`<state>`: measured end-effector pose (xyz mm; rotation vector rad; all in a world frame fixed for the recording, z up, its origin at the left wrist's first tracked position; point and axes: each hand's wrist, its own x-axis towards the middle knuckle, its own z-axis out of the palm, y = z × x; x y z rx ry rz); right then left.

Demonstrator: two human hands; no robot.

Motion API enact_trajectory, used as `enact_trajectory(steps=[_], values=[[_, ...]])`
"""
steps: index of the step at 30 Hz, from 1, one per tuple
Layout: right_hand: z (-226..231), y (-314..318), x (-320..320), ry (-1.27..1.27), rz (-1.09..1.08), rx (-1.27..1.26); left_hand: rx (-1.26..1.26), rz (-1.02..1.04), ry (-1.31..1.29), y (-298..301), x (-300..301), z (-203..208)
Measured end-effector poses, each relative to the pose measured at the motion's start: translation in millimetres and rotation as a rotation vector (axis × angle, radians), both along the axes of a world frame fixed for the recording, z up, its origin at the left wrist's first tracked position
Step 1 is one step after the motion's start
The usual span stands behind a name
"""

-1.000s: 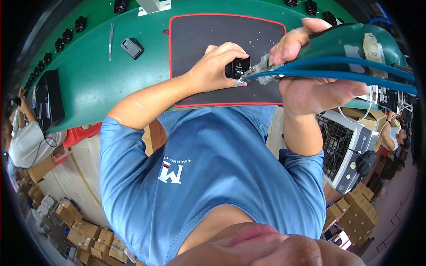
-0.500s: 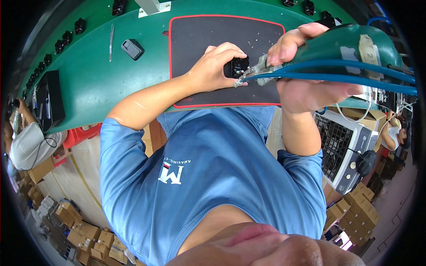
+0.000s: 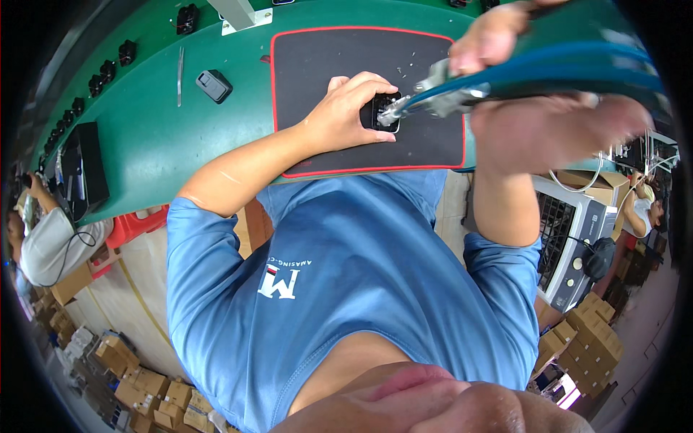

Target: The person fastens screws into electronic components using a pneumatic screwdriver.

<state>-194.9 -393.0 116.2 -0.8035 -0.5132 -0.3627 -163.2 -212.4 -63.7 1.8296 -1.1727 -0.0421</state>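
Note:
On a dark mat with a red edge [image 3: 317, 54], my left hand [image 3: 339, 115] is closed around a small black housing [image 3: 378, 112], thumb on its near side and fingers on its far side. My right hand [image 3: 541, 133] wraps a green hand-held power driver [image 3: 570, 68] with blue hoses [image 3: 556, 56]. Its metal tip [image 3: 392, 112] reaches over the housing; whether it touches cannot be made out. Motion blurs the driver's body and my right hand.
Left of the mat, a black plastic block [image 3: 214, 86] and a thin metal strip [image 3: 180, 76] lie on the green table [image 3: 144, 155]. Several black parts [image 3: 108, 71] line the far belt. A metal post [image 3: 234, 13] stands behind. A black bin [image 3: 86, 169] is far left, a person [image 3: 54, 245] beyond.
My right hand and the driver have shifted to the right, and the driver's rear end has swung upward in the picture. My left hand stays on the housing, almost in the same place.

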Motion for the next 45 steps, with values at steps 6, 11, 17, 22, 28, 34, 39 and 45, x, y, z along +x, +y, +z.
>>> enact_trajectory(steps=[6,11,17,22,28,34,39,45], values=[[-21.1,33.4,-3.9,0.169,-0.498,-0.213,0.000,-0.004,0.047,-1.9,0.2,4.9],[-21.0,39.5,-7.2,0.251,-0.459,-0.178,-0.015,-0.005,0.026,-2.2,0.0,1.6],[-26.8,39.0,-8.4,0.291,-0.415,-0.159,-0.014,-0.021,0.041,-1.0,0.4,1.5],[-32.1,34.1,-9.6,0.210,-0.339,-0.160,-0.017,-0.020,0.051,-3.0,-0.3,2.8],[-27.6,36.5,-9.5,0.383,-0.436,-0.077,0.002,-0.005,0.046,-2.6,-2.5,4.4],[-67.9,5.0,0.0,0.045,-0.295,-0.323,-0.018,-0.013,0.058,-3.4,1.4,3.1],[-47.4,24.1,1.5,0.291,-0.377,-0.407,0.138,0.009,0.070,5.0,5.0,11.6],[53.8,-38.8,-1.7,-0.021,-0.307,-0.269,0.206,-0.071,0.048,52.5,29.1,62.1]])
